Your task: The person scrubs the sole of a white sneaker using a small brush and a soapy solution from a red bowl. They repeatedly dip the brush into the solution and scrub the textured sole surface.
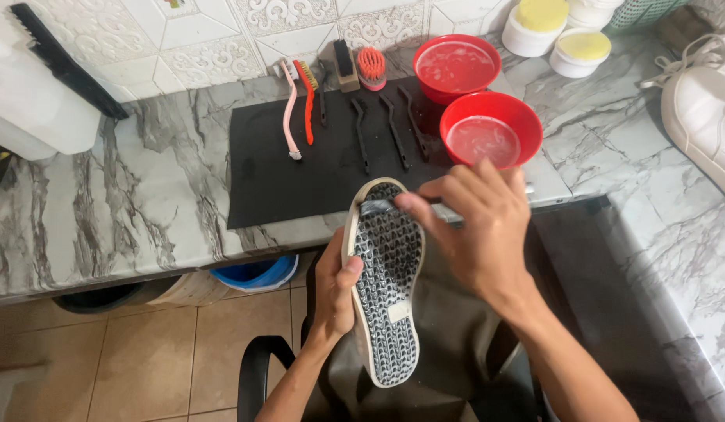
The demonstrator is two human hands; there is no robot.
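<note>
My left hand (335, 291) grips a shoe (384, 281) by its edge, sole up, over my lap. The sole is dark with a patterned tread and a pale rim. My right hand (472, 227) is closed on a small brush (378, 207) and presses its head against the toe end of the sole. The brush's handle pokes out past my fingers to the right. My fingers hide most of the brush.
A black mat (284, 176) on the marble counter (128, 203) holds several brushes (308, 109). Two red bowls (491, 129) of cloudy water stand at the mat's right end. White tubs (581, 51) sit behind, a white shoe (702, 117) at right, a white jug (34, 94) at left.
</note>
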